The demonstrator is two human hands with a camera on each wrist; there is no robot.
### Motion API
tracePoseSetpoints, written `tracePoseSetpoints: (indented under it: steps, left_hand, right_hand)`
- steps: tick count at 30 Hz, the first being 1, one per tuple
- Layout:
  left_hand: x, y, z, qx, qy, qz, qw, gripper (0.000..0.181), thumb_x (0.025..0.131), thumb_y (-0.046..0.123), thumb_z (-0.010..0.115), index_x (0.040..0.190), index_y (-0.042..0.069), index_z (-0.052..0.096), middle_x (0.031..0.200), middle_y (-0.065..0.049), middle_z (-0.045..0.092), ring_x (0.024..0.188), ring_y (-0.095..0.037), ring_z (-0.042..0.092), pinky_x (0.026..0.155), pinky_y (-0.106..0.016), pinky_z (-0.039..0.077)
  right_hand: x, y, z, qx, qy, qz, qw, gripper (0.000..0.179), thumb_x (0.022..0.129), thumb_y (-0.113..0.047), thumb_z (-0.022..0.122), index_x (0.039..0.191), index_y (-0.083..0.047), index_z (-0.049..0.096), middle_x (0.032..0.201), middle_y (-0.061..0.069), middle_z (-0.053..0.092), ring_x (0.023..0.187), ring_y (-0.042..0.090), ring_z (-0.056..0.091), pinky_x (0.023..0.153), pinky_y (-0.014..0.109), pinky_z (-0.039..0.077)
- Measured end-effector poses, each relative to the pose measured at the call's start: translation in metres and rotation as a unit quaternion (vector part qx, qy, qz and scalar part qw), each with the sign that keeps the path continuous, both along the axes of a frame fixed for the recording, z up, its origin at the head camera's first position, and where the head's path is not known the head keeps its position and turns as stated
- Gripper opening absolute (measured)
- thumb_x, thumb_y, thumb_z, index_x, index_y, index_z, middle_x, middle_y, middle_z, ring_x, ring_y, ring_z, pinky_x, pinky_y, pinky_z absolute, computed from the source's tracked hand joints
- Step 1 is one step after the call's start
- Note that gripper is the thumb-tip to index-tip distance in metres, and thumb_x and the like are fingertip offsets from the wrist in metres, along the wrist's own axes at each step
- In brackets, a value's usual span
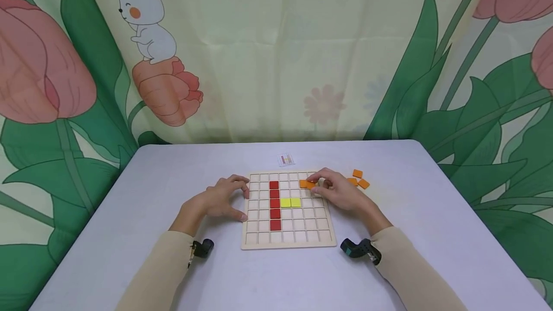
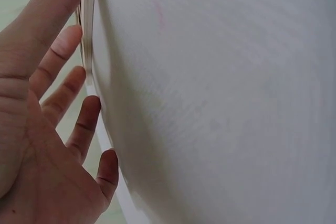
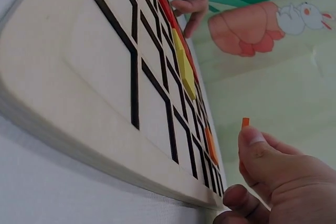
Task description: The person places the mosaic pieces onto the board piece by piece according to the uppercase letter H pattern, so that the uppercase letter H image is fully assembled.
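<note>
A wooden grid board (image 1: 255, 241) lies on the table. One of its columns holds several red tiles (image 1: 275, 203), with two yellow tiles (image 1: 290, 202) beside them. An orange tile (image 1: 303, 184) sits in the upper right part of the grid. Just next to it, my right hand (image 1: 341, 191) pinches another orange tile (image 3: 245, 122) between thumb and fingers, above the board. At the board's left edge, my left hand (image 1: 222, 197) rests with thumb and fingers spread, touching the rim; in the left wrist view its fingers look relaxed.
Loose orange tiles (image 1: 357, 173) lie on the table to the right of the board, partly behind my right hand. A small printed pattern card (image 1: 286, 159) lies beyond the board's far edge. A patterned curtain (image 1: 268, 61) hangs behind the white table (image 1: 207, 272).
</note>
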State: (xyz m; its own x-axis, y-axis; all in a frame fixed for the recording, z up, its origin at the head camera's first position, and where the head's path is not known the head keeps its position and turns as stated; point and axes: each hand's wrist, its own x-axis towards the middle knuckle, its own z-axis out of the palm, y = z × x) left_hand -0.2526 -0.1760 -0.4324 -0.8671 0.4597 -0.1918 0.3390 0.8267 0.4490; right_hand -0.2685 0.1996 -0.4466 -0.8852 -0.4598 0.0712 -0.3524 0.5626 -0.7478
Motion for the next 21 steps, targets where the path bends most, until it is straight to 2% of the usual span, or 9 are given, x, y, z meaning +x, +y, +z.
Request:
tracePoseSetpoints:
  steps: [10, 21]
  left_hand:
    - [-0.002, -0.001, -0.005, 0.002, -0.002, 0.003, 1.0000, 0.046, 0.073, 0.049, 0.091, 0.103, 0.036, 0.058, 0.159, 0.006, 0.038, 0.140, -0.034, 0.037, 0.102, -0.079, 0.032]
    - [-0.002, -0.004, -0.006, 0.003, 0.002, 0.003, 1.0000, 0.046, 0.074, 0.050, 0.091, 0.104, 0.038, 0.057, 0.159, 0.009, 0.037, 0.140, -0.033, 0.036, 0.103, -0.079, 0.030]
  right_hand:
    - [-0.006, -0.007, 0.002, 0.026, 0.003, 0.012, 0.9996, 0.032, 0.095, -0.025, 0.076, 0.126, -0.022, 0.069, 0.123, -0.002, 0.063, 0.084, 0.020, 0.055, 0.072, 0.029, 0.045]
    - [-0.006, -0.015, 0.004, 0.034, 0.010, 0.025, 0.9991, 0.033, 0.092, -0.025, 0.080, 0.122, -0.020, 0.070, 0.112, -0.002, 0.062, 0.081, 0.019, 0.054, 0.067, 0.028, 0.045]
